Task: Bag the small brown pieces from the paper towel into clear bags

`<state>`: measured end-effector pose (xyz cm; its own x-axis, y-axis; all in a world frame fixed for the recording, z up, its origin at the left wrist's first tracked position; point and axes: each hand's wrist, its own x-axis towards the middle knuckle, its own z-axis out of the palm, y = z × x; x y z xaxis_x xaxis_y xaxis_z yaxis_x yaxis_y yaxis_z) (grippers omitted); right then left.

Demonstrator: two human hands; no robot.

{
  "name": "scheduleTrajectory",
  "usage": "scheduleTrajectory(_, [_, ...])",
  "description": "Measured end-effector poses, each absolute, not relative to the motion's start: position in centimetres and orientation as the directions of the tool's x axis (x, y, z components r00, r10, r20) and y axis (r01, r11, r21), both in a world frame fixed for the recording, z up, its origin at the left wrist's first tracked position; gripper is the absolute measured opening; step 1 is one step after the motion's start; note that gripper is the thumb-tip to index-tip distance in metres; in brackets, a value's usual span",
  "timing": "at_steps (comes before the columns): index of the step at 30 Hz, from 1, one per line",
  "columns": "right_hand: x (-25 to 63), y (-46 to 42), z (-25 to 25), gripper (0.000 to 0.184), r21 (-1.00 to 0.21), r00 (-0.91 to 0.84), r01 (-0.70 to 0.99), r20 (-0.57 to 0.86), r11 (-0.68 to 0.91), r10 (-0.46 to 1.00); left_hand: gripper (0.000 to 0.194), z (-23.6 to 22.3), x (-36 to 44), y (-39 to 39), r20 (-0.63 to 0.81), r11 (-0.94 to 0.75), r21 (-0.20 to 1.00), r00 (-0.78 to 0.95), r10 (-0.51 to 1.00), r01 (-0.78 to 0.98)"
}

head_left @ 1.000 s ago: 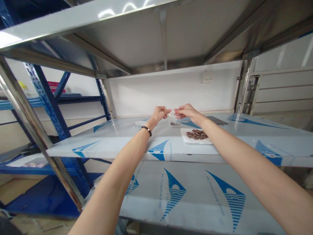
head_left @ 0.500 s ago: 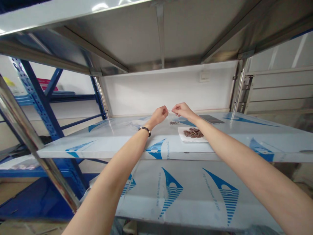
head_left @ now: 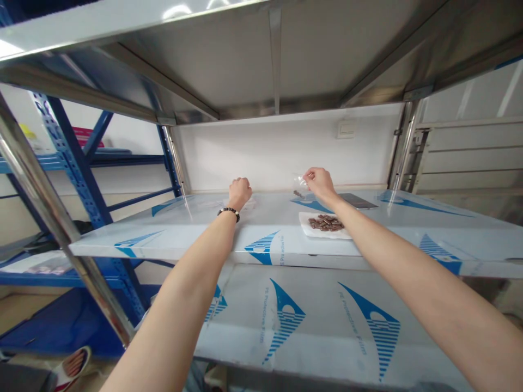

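Observation:
My right hand (head_left: 317, 181) pinches the top of a small clear plastic bag (head_left: 300, 188) that hangs over the back of the steel shelf (head_left: 204, 234); a few small brown pieces lie in the bag's bottom. My left hand (head_left: 239, 191), with a dark bead bracelet on its wrist, is closed over a stack of clear bags (head_left: 245, 204) lying on the shelf to the left; whether it grips one is hidden. A white tray (head_left: 312, 231) with several small brown pieces (head_left: 324, 222) sits on the shelf under my right forearm.
A dark flat device (head_left: 357, 200) lies behind the tray to the right. Another shelf (head_left: 310, 332) covered in blue-printed film sits below. A blue rack (head_left: 77, 158) stands at the left, and steel posts (head_left: 53, 218) frame the shelf.
My left hand let go of the bag's top and moved left and down onto the stack of bags. My right hand now holds the small bag alone, slightly further right.

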<state>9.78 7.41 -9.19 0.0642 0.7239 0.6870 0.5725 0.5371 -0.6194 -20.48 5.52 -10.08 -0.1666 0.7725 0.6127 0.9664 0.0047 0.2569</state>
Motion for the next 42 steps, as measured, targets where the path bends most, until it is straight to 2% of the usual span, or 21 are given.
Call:
scheduleTrajectory(2, [9.8,7.6,-9.1,0.011,-0.668,0.104,0.469,0.691,0.578,0.715,0.032,-10.3,-21.2,5.3,0.512,0.115,0.233,-0.223,0.829,0.966])
scheduleTrajectory(4, [9.7,7.5,-8.9,0.01,-0.741,0.151,0.332,0.653,0.584,0.742,0.035,-10.3,-21.2,5.2,0.403,0.155,0.223,-0.236,0.884,0.962])
scheduleTrajectory(7, [9.6,7.0,-8.5,0.003,-0.843,0.213,0.125,0.538,0.523,0.815,0.04,-9.6,-20.2,5.0,0.332,0.097,0.2,-0.161,0.929,0.975])
scheduleTrajectory(11, [9.9,6.3,-8.2,0.009,-0.92,0.243,-0.05,0.367,0.389,0.898,0.042,-8.0,-19.2,3.9,0.234,-0.054,0.122,0.024,0.972,0.991])
scheduleTrajectory(13, [10.0,6.1,-8.2,0.01,-0.937,0.216,-0.091,0.313,0.338,0.925,0.047,-7.6,-19.2,3.1,0.186,-0.097,0.056,0.085,0.979,0.994])
scheduleTrajectory(16, [10.0,5.8,-8.2,0.011,-0.947,0.115,-0.134,0.278,0.292,0.954,0.054,-7.7,-19.3,2.2,0.176,-0.052,0.006,0.051,0.983,0.999])
scheduleTrajectory(20, [9.9,5.5,-8.4,0.014,-0.942,-0.051,-0.159,0.307,0.296,0.95,0.038,-8.1,-18.8,2.4,0.189,-0.021,-0.002,0.021,0.982,1.0])
scheduleTrajectory(23, [9.8,5.7,-8.6,0.011,-0.95,-0.076,-0.127,0.297,0.286,0.952,0.033,-8.1,-18.1,2.9,0.257,-0.011,-0.001,0.01,0.966,1.0])
scheduleTrajectory(25, [9.9,5.9,-8.9,0.011,-0.957,-0.024,-0.064,0.286,0.284,0.958,0.033,-8.0,-17.9,3.2,0.308,-0.009,0.008,0.006,0.951,1.0])
scheduleTrajectory(28, [10.2,6.5,-9.4,0.04,-0.928,0.175,0.224,0.339,0.298,0.924,0.041,-8.4,-18.1,3.5,0.312,-0.033,0.016,0.027,0.95,0.999])
scheduleTrajectory(30, [10.5,6.8,-9.4,0.056,-0.841,0.249,0.46,0.431,0.286,0.867,0.05,-8.9,-18.4,3.5,0.278,-0.04,0.017,0.033,0.96,0.999])
scheduleTrajectory(31, [10.6,6.9,-9.3,0.058,-0.781,0.239,0.557,0.474,0.28,0.847,0.054,-9.1,-18.6,3.5,0.265,-0.035,0.016,0.029,0.964,0.999])
scheduleTrajectory(33, [10.8,6.7,-8.8,0.054,-0.643,0.107,0.705,0.513,0.299,0.851,0.055,-9.7,-18.9,3.4,0.256,-0.019,0.019,0.014,0.966,1.0])
scheduleTrajectory(35, [10.8,6.2,-8.0,0.036,-0.501,-0.128,0.798,0.4,0.334,0.907,0.052,-10.0,-19.0,3.1,0.255,-0.007,0.024,0.001,0.967,1.0])
scheduleTrajectory(38, [10.9,5.1,-7.0,0.011,-0.384,-0.44,0.83,-0.005,0.405,0.898,0.045,-9.9,-18.7,2.9,0.278,0.006,0.034,-0.015,0.961,0.999])
scheduleTrajectory(40, [11.0,4.3,-6.5,0.014,-0.385,-0.529,0.814,-0.185,0.435,0.828,0.043,-9.5,-18.2,3.0,0.314,0.014,0.038,-0.025,0.949,0.999])
scheduleTrajectory(42, [11.3,3.8,-6.1,0.023,-0.393,-0.552,0.805,-0.225,0.444,0.803,0.042,-9.1,-17.6,3.3,0.374,0.037,0.047,-0.052,0.926,0.998])
